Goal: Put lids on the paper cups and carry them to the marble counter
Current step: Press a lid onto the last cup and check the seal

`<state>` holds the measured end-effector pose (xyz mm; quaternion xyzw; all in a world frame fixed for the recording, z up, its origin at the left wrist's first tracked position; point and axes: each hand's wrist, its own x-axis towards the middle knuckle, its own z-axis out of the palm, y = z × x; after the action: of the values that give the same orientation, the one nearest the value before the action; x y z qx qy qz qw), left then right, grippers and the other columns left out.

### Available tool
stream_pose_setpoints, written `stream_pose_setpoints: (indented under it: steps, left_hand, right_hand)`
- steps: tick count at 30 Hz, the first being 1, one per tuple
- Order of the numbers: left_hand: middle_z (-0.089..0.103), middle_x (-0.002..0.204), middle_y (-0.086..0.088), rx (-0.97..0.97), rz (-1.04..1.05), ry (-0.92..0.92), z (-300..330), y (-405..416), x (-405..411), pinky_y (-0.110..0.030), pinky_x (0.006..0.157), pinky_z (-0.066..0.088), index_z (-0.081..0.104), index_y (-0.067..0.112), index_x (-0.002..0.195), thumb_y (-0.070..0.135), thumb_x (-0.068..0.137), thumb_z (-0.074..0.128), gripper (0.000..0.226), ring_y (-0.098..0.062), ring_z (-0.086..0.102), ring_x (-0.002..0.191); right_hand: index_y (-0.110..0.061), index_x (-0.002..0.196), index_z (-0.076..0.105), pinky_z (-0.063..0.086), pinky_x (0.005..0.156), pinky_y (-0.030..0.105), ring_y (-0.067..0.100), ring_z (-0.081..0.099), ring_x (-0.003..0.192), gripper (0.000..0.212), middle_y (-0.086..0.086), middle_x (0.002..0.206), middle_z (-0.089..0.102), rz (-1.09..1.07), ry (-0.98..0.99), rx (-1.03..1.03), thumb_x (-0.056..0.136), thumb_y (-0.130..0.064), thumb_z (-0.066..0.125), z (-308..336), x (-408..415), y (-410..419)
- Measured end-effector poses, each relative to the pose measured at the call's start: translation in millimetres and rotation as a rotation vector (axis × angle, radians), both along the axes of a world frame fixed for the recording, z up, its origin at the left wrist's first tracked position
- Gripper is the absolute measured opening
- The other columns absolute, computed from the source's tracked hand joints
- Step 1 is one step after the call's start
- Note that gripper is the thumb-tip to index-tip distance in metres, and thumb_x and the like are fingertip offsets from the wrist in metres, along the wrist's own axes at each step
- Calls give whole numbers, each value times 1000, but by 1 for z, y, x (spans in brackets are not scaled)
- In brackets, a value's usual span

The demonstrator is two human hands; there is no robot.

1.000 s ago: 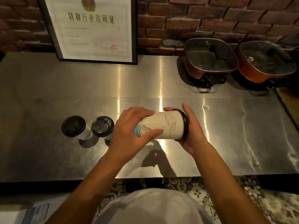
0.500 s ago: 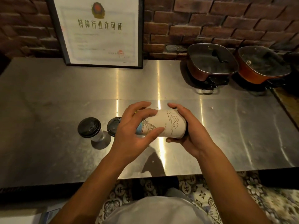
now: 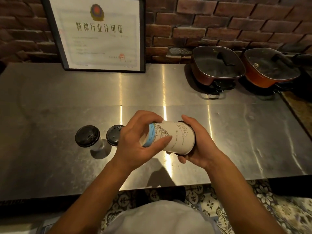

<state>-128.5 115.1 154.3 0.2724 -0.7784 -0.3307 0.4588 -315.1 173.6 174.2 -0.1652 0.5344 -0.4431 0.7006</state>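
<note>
Paper cup [image 3: 170,137] lies sideways above the steel counter [image 3: 50,105], gripped by both hands: left hand [image 3: 135,144], right hand [image 3: 200,146].

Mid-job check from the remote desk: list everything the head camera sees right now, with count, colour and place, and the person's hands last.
held paper cup: 1, white with blue and line print, on its side above the steel counter
lidded cups: 2, black lids, upright, counter left
steel counter: 1, silver, across the view
framed certificate: 1, black frame, back left against the brick wall
electric pots: 2, red-brown with glass lids, back right
left hand: 1, gripping the cup's base end
right hand: 1, cupped over the lid end
</note>
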Motion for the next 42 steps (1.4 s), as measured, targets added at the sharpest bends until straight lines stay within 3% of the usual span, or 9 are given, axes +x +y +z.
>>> stream_pose_setpoints:
  steps: [9,13,19,22,28,33,35,39,42]
  left_hand:
    - [62,105,-7,86,187,125,-14,8,-8,-17,74,54,58,22,110,32,89,64,24,-14,64,100]
    - [63,99,20,562,319,291,-3,15,-17,-27,65,61,59,52,95,34,96,64,18,-17,68,99]
    - [65,97,-7,942,313,336,6,7,-22,-27,46,56,60,29,97,28,101,54,8,-24,71,83]
    - [65,101,4,897,232,169,6,6,-16,-26,53,58,60,36,100,36,98,56,4,-22,71,93]
    - [46,135,34,336,40,-169,-1,20,-5,-31,82,61,24,71,140,53,89,60,65,0,56,117]
    - [60,111,21,302,171,-129,-5,20,-10,-29,71,62,57,50,119,54,94,52,26,-5,62,108]
    - [64,109,20,415,198,-33,-5,19,-9,-27,65,61,60,51,110,52,94,52,19,-8,65,103]
    - [69,95,-9,862,130,113,-1,17,-6,-28,38,43,68,29,101,52,89,53,30,-24,66,59]
    - [69,99,-21,1019,119,106,-1,18,-6,-30,41,46,65,24,108,58,90,54,40,-27,64,55]
  right_hand:
    - [-17,107,69,50,46,30,31,73,76,39,11,91,73,-81,31,-8,97,-51,52,-2,3,-3]
    - [-21,112,67,60,56,38,34,73,100,36,9,110,71,-154,295,-166,94,-49,55,0,13,-3]
    - [-38,122,57,51,59,17,19,66,104,46,-8,116,64,-192,675,-411,83,-62,52,-11,18,2]
    - [-33,119,61,52,55,20,29,69,102,39,2,117,66,-186,579,-317,87,-54,53,-9,7,1]
    - [-18,112,75,61,56,42,42,75,99,58,14,113,76,-91,233,-18,101,-63,40,2,-18,2]
    - [-20,106,75,59,53,38,43,73,97,47,14,111,75,-111,318,-64,103,-54,42,2,-13,2]
    - [-29,106,72,54,49,30,28,74,91,39,5,108,73,-157,491,-222,98,-53,42,-1,-6,4]
    - [-38,122,60,56,63,36,24,68,100,39,-3,112,66,-114,742,-617,93,-55,40,-18,-2,16]
    - [-40,123,58,56,60,29,20,70,98,41,-3,109,66,-79,746,-581,91,-58,41,-19,-2,16]
